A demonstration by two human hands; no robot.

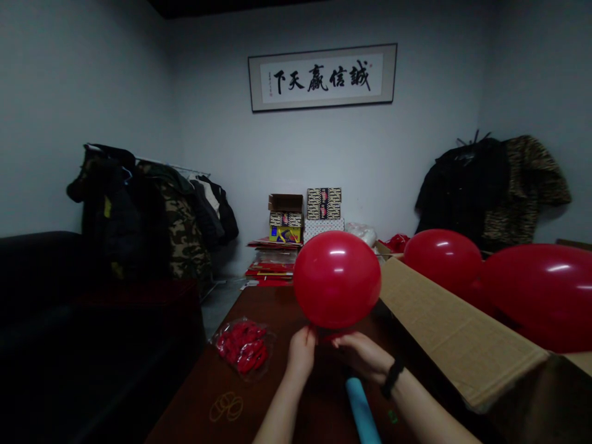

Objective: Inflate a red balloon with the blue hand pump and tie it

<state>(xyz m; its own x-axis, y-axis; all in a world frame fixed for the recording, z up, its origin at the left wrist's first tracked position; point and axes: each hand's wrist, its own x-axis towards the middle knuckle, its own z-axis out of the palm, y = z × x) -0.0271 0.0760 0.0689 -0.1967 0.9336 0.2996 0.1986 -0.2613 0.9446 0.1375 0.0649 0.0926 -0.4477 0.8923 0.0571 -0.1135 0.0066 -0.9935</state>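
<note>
A blown-up red balloon (337, 279) is held upright above the dark brown table (185, 404), its neck end low between my hands. My left hand (303, 345) pinches at the balloon's lower left, and my right hand (363, 353), with a black band on the wrist, pinches at its lower right. The balloon's underside partly hides the fingertips. Below my right hand lies a light blue tube (361, 410). Left of my hands rest a clear bag of red uninflated balloons (244, 346) and several rubber bands (226, 407).
On the right stands an open cardboard box (457, 330) with inflated red balloons (441, 256) in it. A black sofa (92, 364) is on the left. Stacked boxes (324, 203) and red packages (271, 271) sit beyond the table. Coats (171, 216) hang at the left.
</note>
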